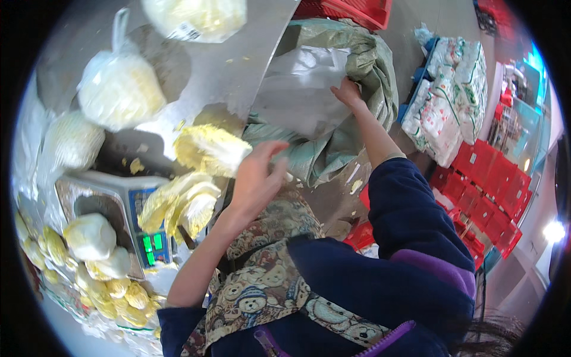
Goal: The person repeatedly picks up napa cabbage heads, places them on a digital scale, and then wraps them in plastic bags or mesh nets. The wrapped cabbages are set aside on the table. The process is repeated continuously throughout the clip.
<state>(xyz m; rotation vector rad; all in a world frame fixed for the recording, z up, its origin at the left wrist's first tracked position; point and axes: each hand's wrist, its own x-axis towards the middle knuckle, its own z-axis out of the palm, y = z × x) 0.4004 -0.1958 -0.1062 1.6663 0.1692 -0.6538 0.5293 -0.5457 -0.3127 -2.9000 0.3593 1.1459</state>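
Note:
My right hand (348,92) reaches to the rolled rim of a green woven sack (377,67), with its fingers partly hidden at the inner fold. Inside the sack is a whitish plastic liner (303,93). My left hand (261,178), fingers blurred and apart, is over the table's edge and appears to hold nothing. Just left of it are loose yellow cabbage leaves, one (209,149) reaching to the hand and a cluster (183,203) below.
On the metal table (232,76) sit a bagged cabbage (120,89) and a wrapped one (73,138). A scale (154,227) bears a peeled cabbage (90,236). Small yellow cabbages (118,296) lie nearby. Red crates (486,187) and white packs (446,98) stand at right.

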